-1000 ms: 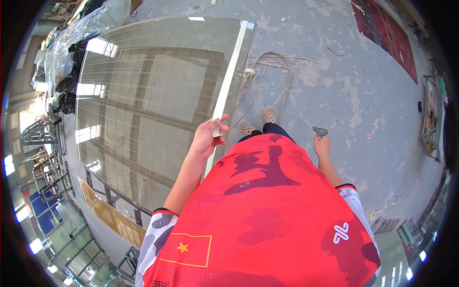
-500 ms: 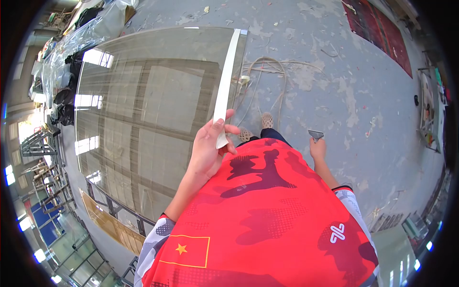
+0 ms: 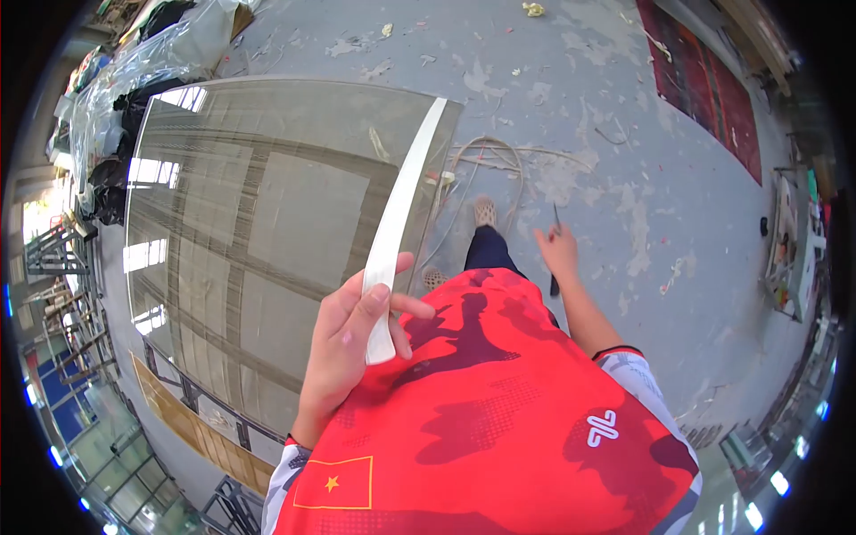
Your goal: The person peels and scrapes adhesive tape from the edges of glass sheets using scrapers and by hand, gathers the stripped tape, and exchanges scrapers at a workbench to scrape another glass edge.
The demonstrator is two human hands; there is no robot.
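My left hand (image 3: 343,334) pinches a long white strip of tape (image 3: 406,201) between thumb and fingers. The strip runs away from me to the far right corner of a large glass pane (image 3: 312,196), and its near end hangs below my thumb. Whether its length touches the glass, I cannot tell. Out to the right, my right hand (image 3: 560,254) is closed around a scraper (image 3: 556,214), now seen edge-on as a thin dark shape above the fingers. Its handle is mostly hidden by the hand.
A loose cable or hose (image 3: 517,169) coils on the grey floor (image 3: 624,294) beside the pane. Plastic sheeting (image 3: 89,152) lies at far left, above metal frames (image 3: 62,250). A dark red panel (image 3: 704,89) lies at upper right. Paint flakes and scraps dot the floor.
My left hand has moved down and left with the strip, drawing its near end closer to my body. My right hand has shifted left and the scraper has turned edge-on. One foot has stepped forward.
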